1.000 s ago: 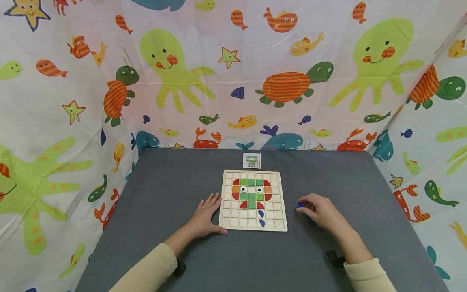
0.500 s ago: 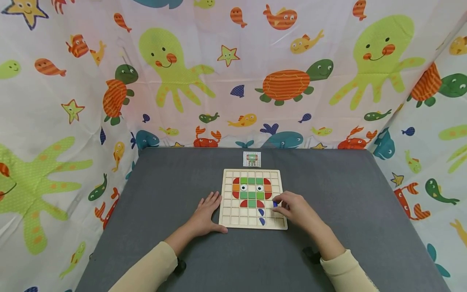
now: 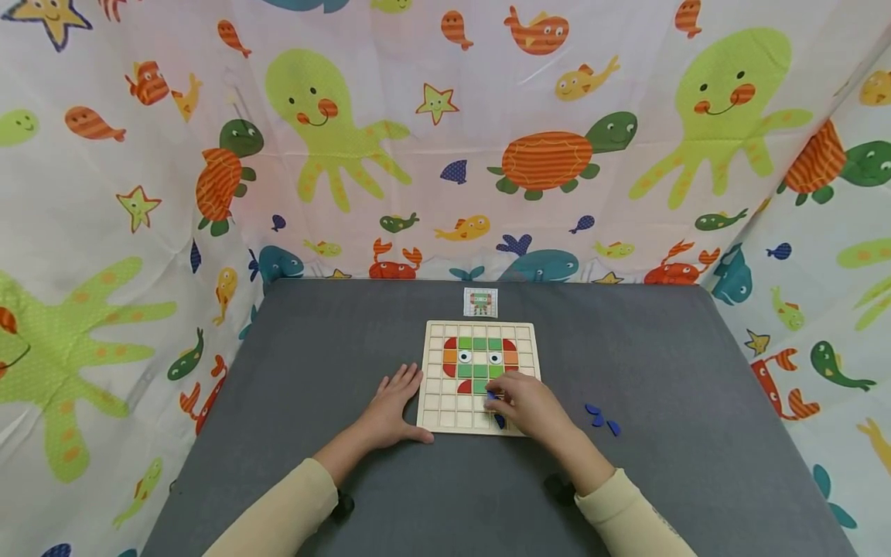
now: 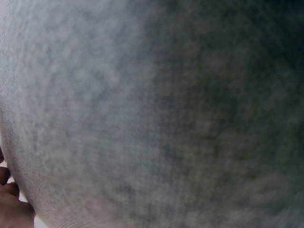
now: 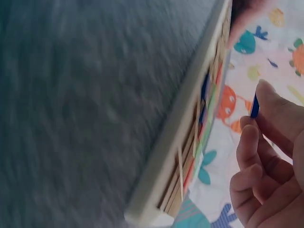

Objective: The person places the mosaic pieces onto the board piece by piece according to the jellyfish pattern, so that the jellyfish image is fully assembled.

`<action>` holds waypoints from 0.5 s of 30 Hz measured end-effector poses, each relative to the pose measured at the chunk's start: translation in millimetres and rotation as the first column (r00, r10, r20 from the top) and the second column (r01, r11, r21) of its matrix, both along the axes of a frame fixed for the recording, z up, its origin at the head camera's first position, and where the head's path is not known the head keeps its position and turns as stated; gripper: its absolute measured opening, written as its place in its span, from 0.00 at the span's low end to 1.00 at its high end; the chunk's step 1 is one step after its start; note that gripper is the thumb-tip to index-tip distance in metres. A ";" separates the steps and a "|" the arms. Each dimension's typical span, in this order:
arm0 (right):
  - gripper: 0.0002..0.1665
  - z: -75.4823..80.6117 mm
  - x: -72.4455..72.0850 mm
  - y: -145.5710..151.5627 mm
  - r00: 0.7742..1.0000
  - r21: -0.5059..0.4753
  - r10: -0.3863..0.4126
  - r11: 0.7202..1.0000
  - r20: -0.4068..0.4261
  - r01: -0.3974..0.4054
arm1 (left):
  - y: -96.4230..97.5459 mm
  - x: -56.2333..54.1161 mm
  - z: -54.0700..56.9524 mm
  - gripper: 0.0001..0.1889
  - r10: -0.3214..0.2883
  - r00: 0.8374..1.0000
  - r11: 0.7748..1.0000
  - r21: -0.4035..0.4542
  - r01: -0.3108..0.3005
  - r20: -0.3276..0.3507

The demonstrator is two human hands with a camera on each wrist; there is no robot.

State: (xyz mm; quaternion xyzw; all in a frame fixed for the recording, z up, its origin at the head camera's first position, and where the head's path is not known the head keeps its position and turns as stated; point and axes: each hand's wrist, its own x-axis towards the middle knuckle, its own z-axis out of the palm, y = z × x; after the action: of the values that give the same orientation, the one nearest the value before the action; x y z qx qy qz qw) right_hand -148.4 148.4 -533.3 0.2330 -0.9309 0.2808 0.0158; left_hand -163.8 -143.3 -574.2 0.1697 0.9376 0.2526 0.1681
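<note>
A wooden grid board (image 3: 433,402) lies on the grey table, with red, green and orange tiles and two eye tiles forming a face. My left hand (image 3: 391,410) rests at its left edge, fingers spread and thumb near the front corner. My right hand (image 3: 529,404) is over the lower right of the board. Between thumb and fingertip it pinches a small blue half-round tile (image 5: 255,106), seen edge-on in the right wrist view. Just below the fingers, another blue tile (image 3: 500,421) sits on the board. The hand covers several squares.
Several loose blue tiles (image 3: 598,420) lie on the table right of the board. Behind the board is a small pattern card (image 3: 480,302). A curtain (image 3: 411,155) printed with sea animals surrounds the table's back and sides.
My right hand has carried the blue tile leftward from the table's right side to over the board, uncovering loose blue tiles. My left hand stays at the board's edge.
</note>
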 end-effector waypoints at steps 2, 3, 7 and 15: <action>0.13 -3.4 -0.4 -4.4 1.000 0.008 0.006 1.000 -0.016 -0.006 | 0.0 -0.2 0.2 0.67 0.002 1.000 1.000 -0.001 -0.002 0.003; 0.13 -5.1 -0.9 -6.3 1.000 0.014 0.009 1.000 -0.024 -0.009 | 0.0 -0.3 0.3 0.67 0.003 1.000 1.000 -0.002 -0.003 0.004; 0.13 -10.3 -3.5 -12.7 0.999 0.033 0.005 0.999 -0.038 -0.003 | -0.3 -0.6 0.1 0.67 0.004 1.000 1.000 -0.008 -0.004 0.002; 0.13 -11.3 -4.3 -21.6 0.999 0.128 -0.043 0.991 0.006 0.042 | 0.1 0.2 0.7 0.67 0.005 1.000 1.000 -0.006 -0.005 0.000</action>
State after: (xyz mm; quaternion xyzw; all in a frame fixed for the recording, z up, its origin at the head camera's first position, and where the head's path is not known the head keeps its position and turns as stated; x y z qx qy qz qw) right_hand -152.7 126.7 -544.6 0.2124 -0.9519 0.2210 0.0026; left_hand -163.6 -143.2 -573.6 0.1670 0.9387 0.2504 0.1681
